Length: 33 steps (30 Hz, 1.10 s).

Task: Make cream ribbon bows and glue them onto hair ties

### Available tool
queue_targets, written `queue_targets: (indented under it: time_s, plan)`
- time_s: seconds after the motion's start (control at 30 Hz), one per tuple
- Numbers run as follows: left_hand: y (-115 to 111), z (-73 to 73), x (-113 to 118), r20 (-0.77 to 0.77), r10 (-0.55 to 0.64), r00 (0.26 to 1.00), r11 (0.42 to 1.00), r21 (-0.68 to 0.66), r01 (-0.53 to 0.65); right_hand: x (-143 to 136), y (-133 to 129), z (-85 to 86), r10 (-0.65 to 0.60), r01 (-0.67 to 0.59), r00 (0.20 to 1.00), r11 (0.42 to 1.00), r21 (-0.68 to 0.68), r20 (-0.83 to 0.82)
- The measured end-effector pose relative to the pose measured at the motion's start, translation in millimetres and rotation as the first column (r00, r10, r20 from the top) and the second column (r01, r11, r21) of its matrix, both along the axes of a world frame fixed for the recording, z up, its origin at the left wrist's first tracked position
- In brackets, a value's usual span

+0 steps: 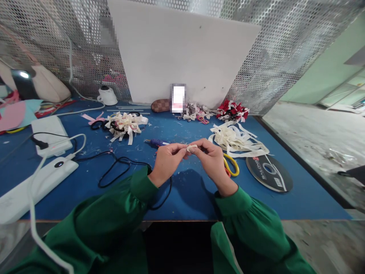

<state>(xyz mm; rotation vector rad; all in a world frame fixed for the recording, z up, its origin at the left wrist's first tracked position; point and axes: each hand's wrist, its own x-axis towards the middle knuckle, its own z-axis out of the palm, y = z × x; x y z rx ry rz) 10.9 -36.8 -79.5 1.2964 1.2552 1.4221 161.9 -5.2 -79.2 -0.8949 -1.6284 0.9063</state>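
Note:
Between my two hands, above the middle of the blue table, is a small piece of cream ribbon (192,148). My left hand (168,160) pinches its left side with thumb and forefinger. From the right, my right hand (211,160) grips the same piece with its fingertips, so the fingers partly cover it. Behind my left hand lies a blue glue gun (157,142), partly hidden. Scissors with a yellow handle (233,166) lie just beside my right hand, their blades out of sight.
Cream ribbon strips (236,139) and a black ribbon spool (269,173) lie at right. Cream bows (125,125) are piled at left. Red-and-white bows (232,111) sit at the back. White power strips (37,186) and a looping black cable (114,179) take up the left side.

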Motion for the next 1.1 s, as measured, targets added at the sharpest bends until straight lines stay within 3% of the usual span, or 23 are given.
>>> queue_targets:
  time_s: [0.13, 0.3, 0.63, 0.83, 0.93, 1.1]
  plan:
    - [-1.5, 0.8, -0.4, -0.021, -0.031, 0.999, 0.999, 0.034, 0.031, 0.3, 0.0, 0.4, -0.051, 0.048, 0.997, 0.996, 0.073, 0.052]
    - [-2.5, -0.9, -1.5, -0.093, -0.046, 0.995, 0.994, 0.097, 0.055, 1.8, 2.1, 2.3, -0.022, 0.021, 0.997, 1.000, 0.014, 0.075]
    - [-2.1, -0.7, -3.0, -0.167, -0.028, 0.986, 0.994, 0.097, 0.045, 0.5, -2.4, 1.8, -0.080, 0.066, 0.990, 0.990, 0.128, 0.113]
    - [-3.3, -2.8, -3.5, -0.221, -0.022, 0.975, 0.991, 0.122, 0.050, -0.9, -4.8, 0.5, -0.064, 0.049, 0.991, 0.991, 0.127, 0.120]
    - [-2.4, -1.8, -2.9, -0.220, -0.026, 0.975, 0.993, 0.107, 0.051, -1.5, -3.6, -2.0, -0.067, 0.061, 0.995, 0.995, 0.083, 0.077]
    - [-1.7, 2.6, -2.1, -0.213, -0.058, 0.975, 0.986, 0.142, 0.090, -2.2, 1.6, -6.1, -0.013, -0.005, 0.992, 0.990, -0.139, -0.127]
